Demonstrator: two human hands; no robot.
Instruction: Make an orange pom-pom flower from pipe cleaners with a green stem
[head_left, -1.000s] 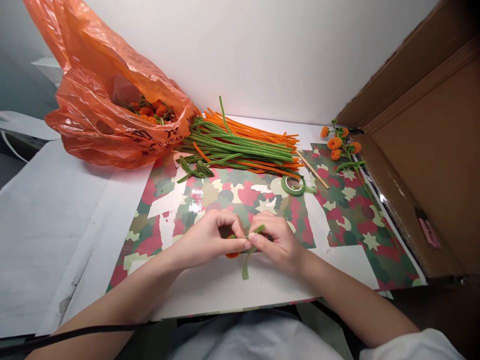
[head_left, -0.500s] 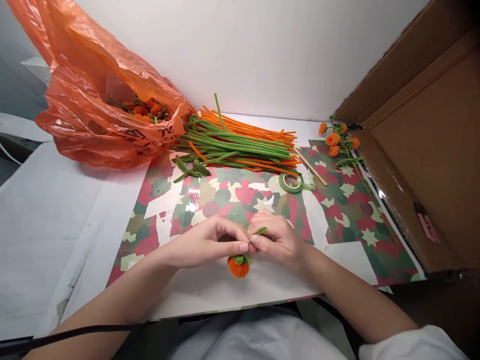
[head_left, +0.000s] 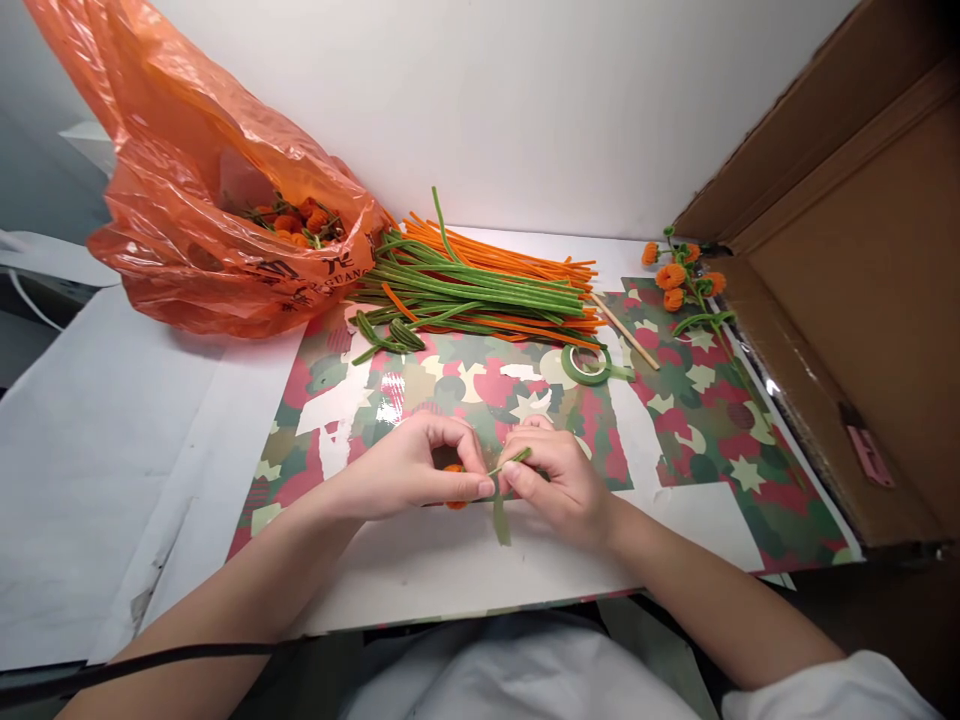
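Note:
Close in front of me, my left hand (head_left: pixel 420 470) is closed, thumb and forefinger pinching the thin green stem (head_left: pixel 514 460) of a small orange pipe-cleaner flower (head_left: pixel 455 492). The bloom is partly hidden behind those fingers. My right hand (head_left: pixel 555 475) pinches at the same stem, whose tip sticks up past its thumb. From between the two hands a short strip of green floral tape (head_left: pixel 502 522) hangs down. Beyond them lies a roll of green floral tape (head_left: pixel 586 364) with its loose end pointing right.
Green pipe cleaners (head_left: pixel 487 285) and orange pipe cleaners (head_left: pixel 517 255) are heaped at the back. Bent green pieces (head_left: pixel 388 335) lie at their left, a wooden stick (head_left: pixel 626 332) at their right. An orange plastic bag (head_left: pixel 202 270) holds more flowers. A finished flower spray (head_left: pixel 673 275) stands near the cardboard box (head_left: pixel 862 250).
The orange bloom has turned from below my fingers to behind my left hand. A strip of green tape now hangs visibly between my hands. The view has shifted slightly.

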